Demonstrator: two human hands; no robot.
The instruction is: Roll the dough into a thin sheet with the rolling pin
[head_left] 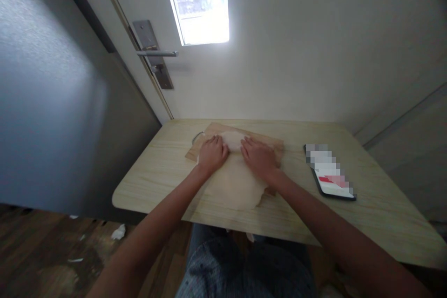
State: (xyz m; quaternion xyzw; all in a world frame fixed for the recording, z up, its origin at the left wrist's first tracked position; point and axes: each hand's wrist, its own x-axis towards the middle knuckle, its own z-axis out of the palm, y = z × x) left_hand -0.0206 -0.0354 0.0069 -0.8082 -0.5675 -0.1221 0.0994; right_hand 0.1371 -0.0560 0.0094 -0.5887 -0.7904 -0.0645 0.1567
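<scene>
A thin beige sheet that looks like rolled-out dough (233,186) lies over a wooden board (279,143) and hangs past its near edge onto the table. Its far part is folded or rolled into a thick band. My left hand (212,152) grips the left end of this band with fingers curled over it. At the right end, my right hand (257,154) does the same, fingertips pointing inward. A short stretch of the band shows between both hands. What lies under my palms is hidden.
The pale wooden table (150,174) stands against a white door with a metal handle (157,53). A phone (330,174) with a lit screen lies to the right. A metal loop (197,137) sits at the board's left. White scraps (118,232) litter the floor.
</scene>
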